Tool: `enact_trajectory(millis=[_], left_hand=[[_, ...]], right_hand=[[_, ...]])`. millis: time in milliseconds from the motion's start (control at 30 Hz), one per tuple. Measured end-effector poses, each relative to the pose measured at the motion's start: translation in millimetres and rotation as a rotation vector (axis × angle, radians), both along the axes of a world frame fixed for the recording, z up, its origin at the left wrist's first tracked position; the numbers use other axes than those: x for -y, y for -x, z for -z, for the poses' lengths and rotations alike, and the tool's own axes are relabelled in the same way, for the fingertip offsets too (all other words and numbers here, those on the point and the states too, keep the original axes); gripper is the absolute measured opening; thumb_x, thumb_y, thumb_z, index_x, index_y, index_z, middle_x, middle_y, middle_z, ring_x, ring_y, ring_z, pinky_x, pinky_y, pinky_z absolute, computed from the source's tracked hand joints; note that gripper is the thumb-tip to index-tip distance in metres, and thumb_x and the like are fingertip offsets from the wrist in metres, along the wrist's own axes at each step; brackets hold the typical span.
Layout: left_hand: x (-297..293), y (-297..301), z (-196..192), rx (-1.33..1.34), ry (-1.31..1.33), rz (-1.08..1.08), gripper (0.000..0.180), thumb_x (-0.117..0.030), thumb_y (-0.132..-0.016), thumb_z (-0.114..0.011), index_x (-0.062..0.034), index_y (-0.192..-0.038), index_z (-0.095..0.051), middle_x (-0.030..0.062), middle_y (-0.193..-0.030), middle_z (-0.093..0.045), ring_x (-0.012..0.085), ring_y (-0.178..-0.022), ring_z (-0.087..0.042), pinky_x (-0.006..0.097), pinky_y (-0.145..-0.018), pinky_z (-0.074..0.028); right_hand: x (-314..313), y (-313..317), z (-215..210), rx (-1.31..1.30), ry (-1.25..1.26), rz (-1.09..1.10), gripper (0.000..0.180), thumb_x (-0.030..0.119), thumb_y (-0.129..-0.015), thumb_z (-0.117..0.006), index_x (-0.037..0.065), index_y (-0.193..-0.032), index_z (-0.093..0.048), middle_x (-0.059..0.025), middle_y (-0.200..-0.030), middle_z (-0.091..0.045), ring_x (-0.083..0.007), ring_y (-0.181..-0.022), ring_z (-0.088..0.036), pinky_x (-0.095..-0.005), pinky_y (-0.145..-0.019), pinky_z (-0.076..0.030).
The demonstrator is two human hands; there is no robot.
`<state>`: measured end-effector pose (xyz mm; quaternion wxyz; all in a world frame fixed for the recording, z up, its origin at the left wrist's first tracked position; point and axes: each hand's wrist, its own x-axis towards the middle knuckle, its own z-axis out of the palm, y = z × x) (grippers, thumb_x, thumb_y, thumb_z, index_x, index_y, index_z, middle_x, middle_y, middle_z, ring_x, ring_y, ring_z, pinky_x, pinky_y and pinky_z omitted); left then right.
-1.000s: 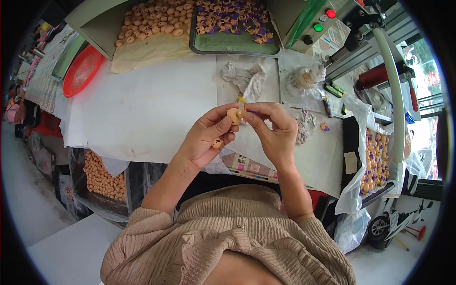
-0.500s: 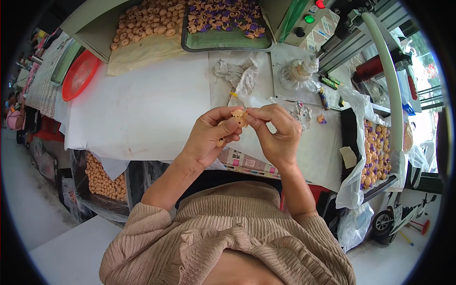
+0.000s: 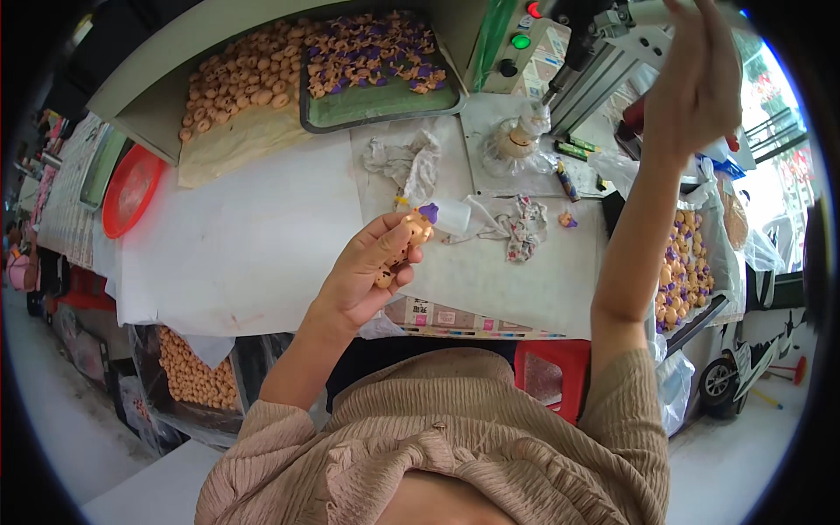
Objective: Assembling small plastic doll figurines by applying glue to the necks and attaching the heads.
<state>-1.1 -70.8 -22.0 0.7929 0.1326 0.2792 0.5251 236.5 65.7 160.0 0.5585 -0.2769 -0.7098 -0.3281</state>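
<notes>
My left hand (image 3: 363,267) is closed round small tan toy pieces above the table's front part. Between its thumb and fingers a tan toy head (image 3: 418,229) carries a purple piece (image 3: 429,212) on top. A further tan head (image 3: 383,278) with dark dots shows lower in the same hand. My right hand (image 3: 697,92) is raised at the upper right, in front of the press machine. Its fingers look stretched out, and their tips run to the dark rim. A pale bar (image 3: 652,13) of the machine passes behind that hand; whether they touch I cannot tell.
A green tray (image 3: 376,112) of purple-and-tan pieces stands at the back beside a heap of tan heads (image 3: 241,83). A lined crate (image 3: 691,302) sits right, a box of heads (image 3: 197,376) lower left, a red basin (image 3: 131,197) left. Rags (image 3: 525,229) and a loose piece (image 3: 568,219) lie right of centre.
My right hand has left the toy head and gone up and right to the machine. A purple piece now shows on the head. The pale bar has shifted, and the whole view has moved slightly.
</notes>
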Motion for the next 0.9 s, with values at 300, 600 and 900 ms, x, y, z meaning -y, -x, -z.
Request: enact_trajectory(millis=[300,600,900], left_hand=[[-2,3,-6,0.092,-0.047,0.024,0.029,-0.017,-0.093,-0.060,-0.0067,-0.121,-0.055,0.0090,-0.105,-0.063,0.0081,-0.076,-0.056,0.018,-0.050,-0.042],[-18,32,-7,-0.072,-0.056,-0.012,0.034,-0.018,-0.094,-0.060,-0.0078,-0.126,-0.054,0.0084,-0.109,-0.063,0.0067,-0.075,-0.055,0.017,-0.050,-0.042],[-49,9,-27,-0.217,-0.089,0.086,0.029,-0.019,-0.093,-0.062,-0.0080,-0.120,-0.058,0.0020,-0.102,-0.064,0.0052,-0.073,-0.055,0.018,-0.054,-0.043]], right_hand=[[-78,-10,-46,-0.138,0.391,-0.281,0.027,0.019,-0.090,-0.063,0.001,-0.111,-0.065,-0.0073,-0.102,-0.067,-0.0107,-0.087,-0.060,-0.0242,-0.075,-0.047],[-12,-16,132,0.152,1.151,0.001,0.026,0.009,-0.083,-0.063,0.008,-0.108,-0.068,-0.0154,-0.115,-0.063,-0.0358,-0.108,-0.056,-0.0397,-0.093,-0.044],[12,-41,143,-0.115,0.918,0.012,0.023,-0.005,-0.079,-0.062,0.007,-0.095,-0.073,-0.0107,-0.111,-0.062,-0.0279,-0.102,-0.058,-0.0362,-0.089,-0.045]])
